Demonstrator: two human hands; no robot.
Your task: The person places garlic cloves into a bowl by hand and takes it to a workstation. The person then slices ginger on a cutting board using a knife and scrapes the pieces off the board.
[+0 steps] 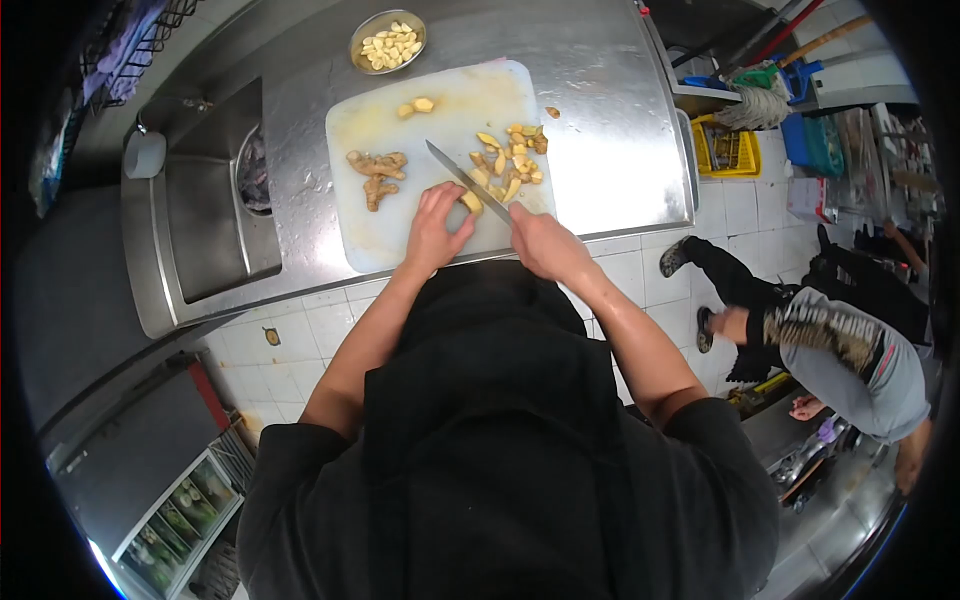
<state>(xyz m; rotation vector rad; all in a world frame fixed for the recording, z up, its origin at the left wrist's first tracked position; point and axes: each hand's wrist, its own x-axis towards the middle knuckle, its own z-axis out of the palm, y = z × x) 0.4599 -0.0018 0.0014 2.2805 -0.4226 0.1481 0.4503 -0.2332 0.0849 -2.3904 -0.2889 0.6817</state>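
On the white cutting board, my right hand is wrapped round the handle of a knife, whose blade points up and left. My left hand holds a pale yellow ginger piece beside the blade, near the board's front edge. Unpeeled ginger roots lie to the left of the knife. Several cut ginger pieces are heaped on the right part of the board. Two peeled pieces rest near its far edge.
A metal bowl of peeled garlic cloves stands beyond the board. The sink is at the left of the steel counter. To the right is another person; a yellow basket sits beyond the counter's right end.
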